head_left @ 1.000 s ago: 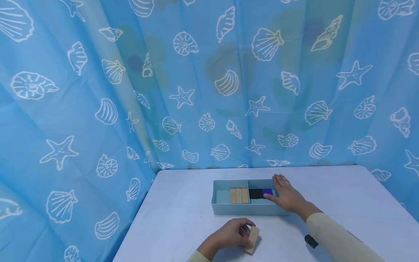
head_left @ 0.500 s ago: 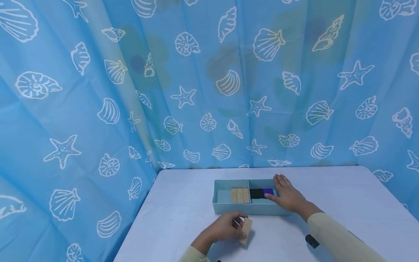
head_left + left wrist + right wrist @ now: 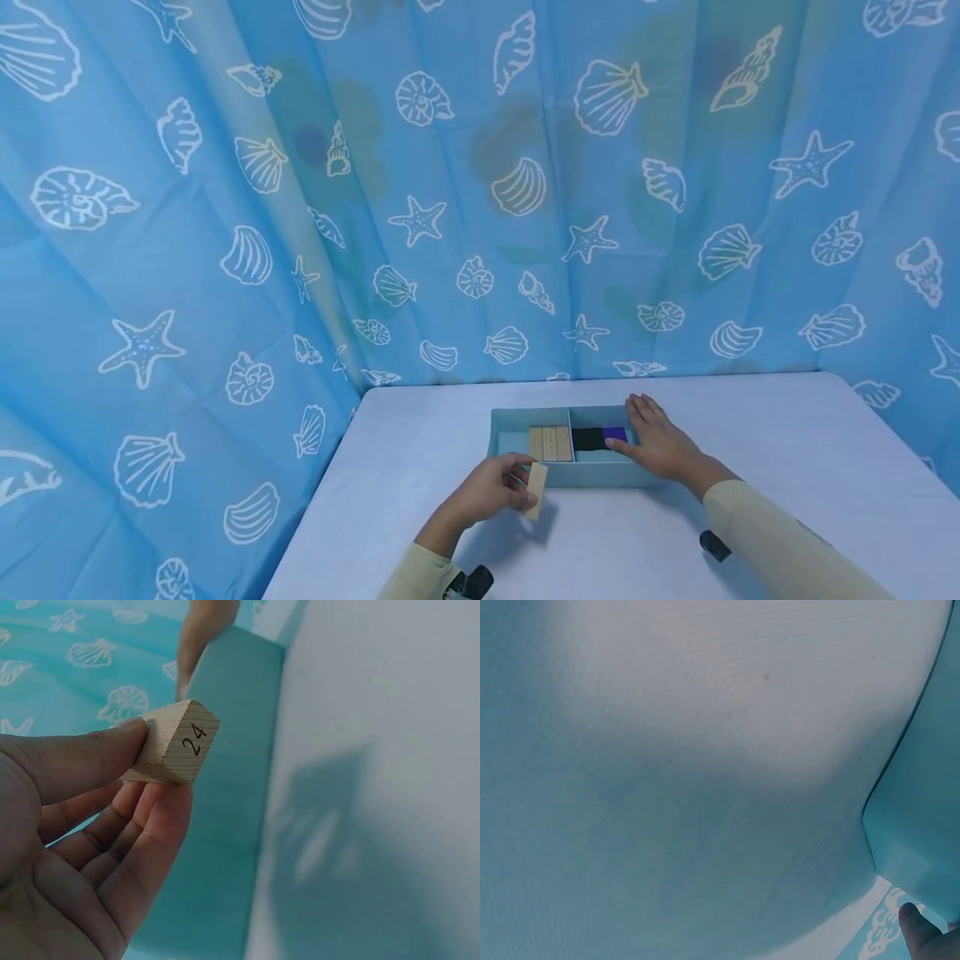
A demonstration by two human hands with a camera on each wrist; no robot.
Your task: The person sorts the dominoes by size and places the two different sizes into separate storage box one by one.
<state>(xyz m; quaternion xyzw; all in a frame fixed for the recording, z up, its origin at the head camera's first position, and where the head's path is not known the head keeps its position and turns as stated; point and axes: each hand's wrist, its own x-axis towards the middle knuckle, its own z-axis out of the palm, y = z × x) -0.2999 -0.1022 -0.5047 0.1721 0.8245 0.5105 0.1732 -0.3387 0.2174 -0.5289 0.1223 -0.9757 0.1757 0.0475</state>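
Note:
My left hand (image 3: 483,490) pinches a wooden block (image 3: 536,492) between thumb and fingertips, just in front of a pale blue divided box (image 3: 581,477). In the left wrist view the block's end (image 3: 196,740) bears the number 24. Several similar wooden blocks (image 3: 550,443) lie side by side in the box's left compartment, against the divider. Black pieces (image 3: 587,439) and a purple piece (image 3: 615,434) lie in the right compartment. My right hand (image 3: 662,442) rests on the box's right end with its fingers extended, covering that end from the head view.
The box stands on a white-covered table (image 3: 405,450). A blue curtain (image 3: 450,250) with shell prints hangs behind and at the left. Dark wrist devices show at the left cuff (image 3: 472,581) and by the right sleeve (image 3: 714,546).
My left hand has carried the wooden block leftward and away from me, up to the box's front wall. My right hand has stayed on the box's right end.

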